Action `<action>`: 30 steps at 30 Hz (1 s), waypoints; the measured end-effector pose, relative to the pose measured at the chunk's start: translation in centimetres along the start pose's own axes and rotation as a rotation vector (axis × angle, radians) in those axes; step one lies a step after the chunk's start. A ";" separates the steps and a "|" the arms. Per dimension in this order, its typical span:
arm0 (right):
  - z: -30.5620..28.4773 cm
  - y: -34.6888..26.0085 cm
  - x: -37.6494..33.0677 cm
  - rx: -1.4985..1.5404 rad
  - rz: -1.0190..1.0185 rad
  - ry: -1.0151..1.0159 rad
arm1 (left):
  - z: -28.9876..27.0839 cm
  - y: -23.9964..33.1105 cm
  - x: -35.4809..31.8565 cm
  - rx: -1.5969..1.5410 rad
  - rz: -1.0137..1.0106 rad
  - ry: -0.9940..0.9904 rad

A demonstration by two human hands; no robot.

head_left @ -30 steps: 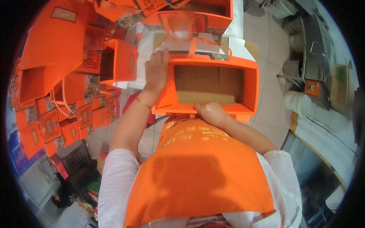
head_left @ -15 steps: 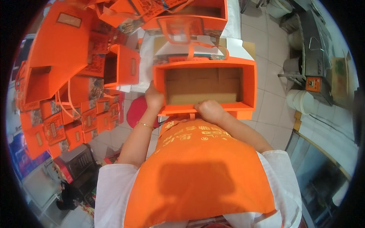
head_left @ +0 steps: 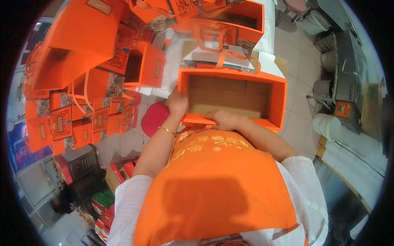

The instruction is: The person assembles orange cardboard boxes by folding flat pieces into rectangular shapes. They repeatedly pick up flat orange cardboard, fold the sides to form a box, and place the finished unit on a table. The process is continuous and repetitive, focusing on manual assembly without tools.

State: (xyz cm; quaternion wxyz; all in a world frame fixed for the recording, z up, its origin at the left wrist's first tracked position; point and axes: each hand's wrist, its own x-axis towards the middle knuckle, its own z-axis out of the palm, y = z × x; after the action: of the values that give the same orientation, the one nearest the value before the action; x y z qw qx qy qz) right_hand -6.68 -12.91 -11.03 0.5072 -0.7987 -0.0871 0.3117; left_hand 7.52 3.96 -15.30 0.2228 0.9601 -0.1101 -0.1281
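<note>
- Evidently, the open orange box lies at twelve o'clock from the apron, long axis nine-to-three.
- Left hand: touching its end, nine o'clock; fingers partly hidden, clamping cannot be told.
- Right hand: nearer box centre, on its near edge toward seven; closure unclear.

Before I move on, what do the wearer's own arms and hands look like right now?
The left hand and right hand are ungloved. A thin gold-coloured bracelet circles the left wrist; none shows on the right. The left sleeve and right sleeve are white, loose and short, ending around the elbows.
</note>
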 end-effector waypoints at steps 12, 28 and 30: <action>-12.7 2.5 7.7 -0.755 0.298 0.379 | -0.3 1.2 0.4 -0.109 0.083 0.000; -10.6 5.0 7.4 -0.803 0.053 0.784 | 0.8 -1.2 2.2 -0.178 0.203 -0.148; -10.3 5.2 8.0 -0.830 0.113 0.771 | 1.1 -1.5 2.4 -0.183 0.246 -0.108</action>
State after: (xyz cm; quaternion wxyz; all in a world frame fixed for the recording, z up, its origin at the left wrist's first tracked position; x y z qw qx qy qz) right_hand 4.80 -19.50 -15.83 0.1285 -0.9905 0.0320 -0.0363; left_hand 9.71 4.15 -17.41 0.3173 0.9067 -0.2267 -0.1608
